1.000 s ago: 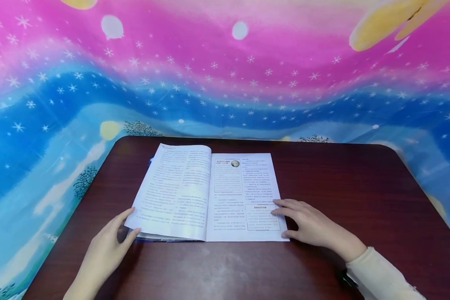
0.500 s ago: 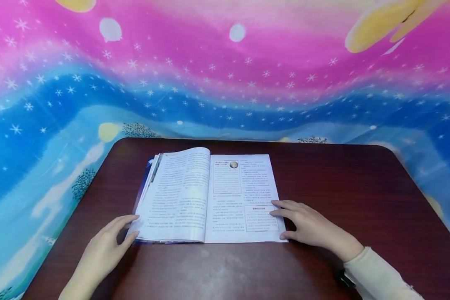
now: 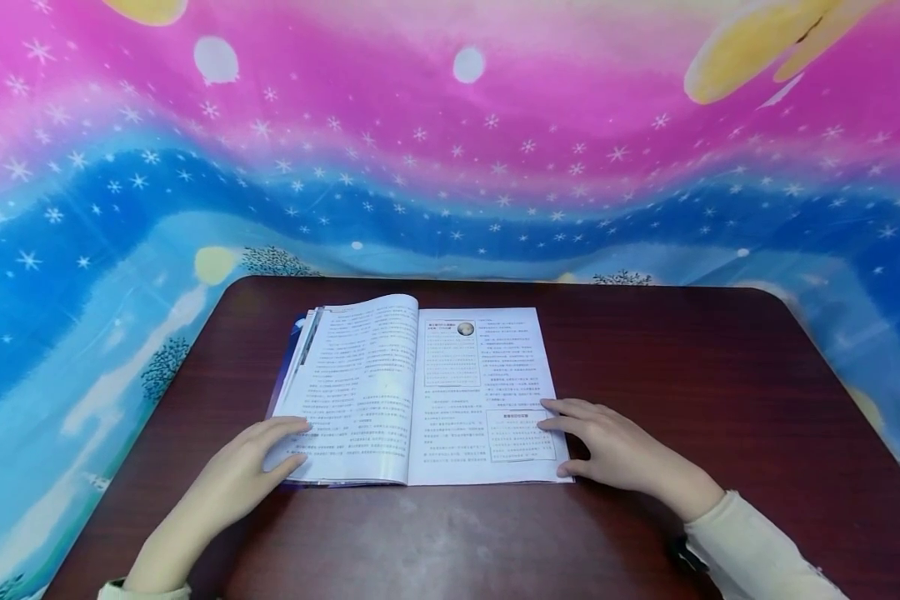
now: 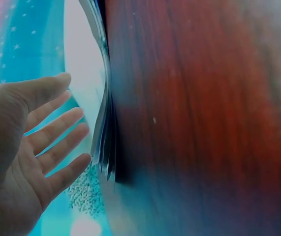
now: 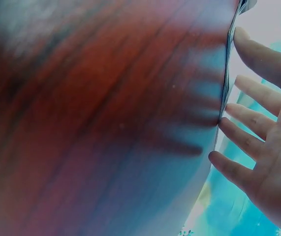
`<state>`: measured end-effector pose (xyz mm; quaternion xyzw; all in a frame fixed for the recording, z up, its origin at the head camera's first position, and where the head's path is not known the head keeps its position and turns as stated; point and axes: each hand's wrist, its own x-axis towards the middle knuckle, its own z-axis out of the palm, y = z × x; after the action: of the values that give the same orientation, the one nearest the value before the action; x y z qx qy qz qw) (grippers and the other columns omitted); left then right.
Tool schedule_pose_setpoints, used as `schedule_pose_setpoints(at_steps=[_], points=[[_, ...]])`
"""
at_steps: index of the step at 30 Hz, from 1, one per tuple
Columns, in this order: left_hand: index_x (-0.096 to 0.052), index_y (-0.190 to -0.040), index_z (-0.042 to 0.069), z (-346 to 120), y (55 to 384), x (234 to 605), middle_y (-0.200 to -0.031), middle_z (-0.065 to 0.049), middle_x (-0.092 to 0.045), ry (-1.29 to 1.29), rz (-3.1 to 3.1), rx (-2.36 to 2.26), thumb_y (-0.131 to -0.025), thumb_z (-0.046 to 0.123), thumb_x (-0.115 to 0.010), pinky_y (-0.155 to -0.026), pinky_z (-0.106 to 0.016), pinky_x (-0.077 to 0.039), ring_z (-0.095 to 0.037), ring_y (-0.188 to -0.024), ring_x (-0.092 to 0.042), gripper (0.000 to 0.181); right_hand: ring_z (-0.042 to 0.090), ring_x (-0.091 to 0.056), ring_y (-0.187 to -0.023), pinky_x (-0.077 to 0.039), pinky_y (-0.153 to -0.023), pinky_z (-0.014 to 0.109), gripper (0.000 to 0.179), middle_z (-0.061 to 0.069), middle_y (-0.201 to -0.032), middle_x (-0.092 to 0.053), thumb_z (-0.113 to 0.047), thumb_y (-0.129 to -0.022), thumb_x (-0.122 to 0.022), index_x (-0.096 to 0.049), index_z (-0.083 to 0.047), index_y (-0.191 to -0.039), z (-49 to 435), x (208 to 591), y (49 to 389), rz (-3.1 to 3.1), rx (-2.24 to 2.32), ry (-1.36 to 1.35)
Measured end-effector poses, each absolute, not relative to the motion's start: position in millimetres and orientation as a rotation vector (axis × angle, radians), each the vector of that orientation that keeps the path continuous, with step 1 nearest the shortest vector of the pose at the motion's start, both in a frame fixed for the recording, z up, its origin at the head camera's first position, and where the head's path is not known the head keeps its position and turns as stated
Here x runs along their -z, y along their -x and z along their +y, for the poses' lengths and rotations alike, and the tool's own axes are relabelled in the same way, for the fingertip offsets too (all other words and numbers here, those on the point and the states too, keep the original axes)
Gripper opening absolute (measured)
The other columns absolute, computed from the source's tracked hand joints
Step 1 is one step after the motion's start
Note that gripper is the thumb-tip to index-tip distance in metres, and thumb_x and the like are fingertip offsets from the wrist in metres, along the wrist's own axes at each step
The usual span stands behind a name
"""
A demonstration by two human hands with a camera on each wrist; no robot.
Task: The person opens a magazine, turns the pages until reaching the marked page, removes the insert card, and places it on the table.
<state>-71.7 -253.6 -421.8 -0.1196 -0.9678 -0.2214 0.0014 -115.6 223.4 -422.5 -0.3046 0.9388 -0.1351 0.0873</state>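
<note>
An open magazine (image 3: 465, 433) lies on the dark wooden table, its printed pages facing up and the left-hand page bulging near the spine. Over the lower left corner of that page is my left hand (image 3: 240, 471), fingers extended and thumb apart; the left wrist view shows the spread fingers (image 4: 61, 135) beside the fanned page edges. My right hand (image 3: 622, 450) rests at the lower right edge of the right-hand page, fingertips on the margin. In the right wrist view its straight fingers (image 5: 243, 140) line the thin magazine edge. Neither hand grips the paper.
The brown table (image 3: 682, 358) has rounded far corners and extends around the magazine. Behind and beside it hangs a pink and blue backdrop cloth (image 3: 450, 167) with snowflakes. A dark band (image 3: 690, 554) shows at the right cuff.
The left-hand page has settled leftward onto the stack, baring page edges and the blue cover at its left. My left hand let go and moved right over the page. My right hand stayed put.
</note>
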Motion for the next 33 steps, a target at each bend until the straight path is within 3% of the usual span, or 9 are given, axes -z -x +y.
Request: schedule_pose_setpoints(at_steps=[10,24,33], points=[[-0.066,-0.125,0.004,-253.3,84.1,431.4,-0.137,-0.019,-0.056,0.566,-3.044,0.721,-0.082,0.016,-0.082,-0.102,-0.059,-0.04,-0.042,-0.128,-0.048,0.048,0.033,-0.047,-0.132,-0.039,-0.105,0.057,0.054,0.011,-0.144,-0.053,-0.029,-0.078,-0.086,-0.068,-0.011,-0.126,222.1,422.2,117.0,2.806,0.425,0.92],[-0.065,-0.127,0.005,-248.9,85.6,431.4,-0.141,-0.018,-0.052,0.543,-3.099,0.664,-0.082,0.02,-0.082,-0.102,-0.06,-0.04,-0.043,-0.131,-0.046,0.05,0.03,-0.05,-0.13,-0.04,-0.106,0.053,0.044,0.008,-0.135,-0.06,-0.03,-0.083,-0.082,-0.071,-0.012,-0.121,218.2,416.0,126.2,2.859,0.61,0.918],[-0.065,-0.126,0.004,-247.9,86.2,430.0,-0.141,-0.019,-0.053,0.535,-3.109,0.643,-0.082,0.019,-0.082,-0.101,-0.06,-0.041,-0.043,-0.13,-0.046,0.05,0.028,-0.052,-0.128,-0.041,-0.106,0.051,0.039,0.006,-0.13,-0.062,-0.024,-0.08,-0.085,-0.072,-0.012,-0.115,208.5,405.7,133.0,2.921,0.778,1.021]])
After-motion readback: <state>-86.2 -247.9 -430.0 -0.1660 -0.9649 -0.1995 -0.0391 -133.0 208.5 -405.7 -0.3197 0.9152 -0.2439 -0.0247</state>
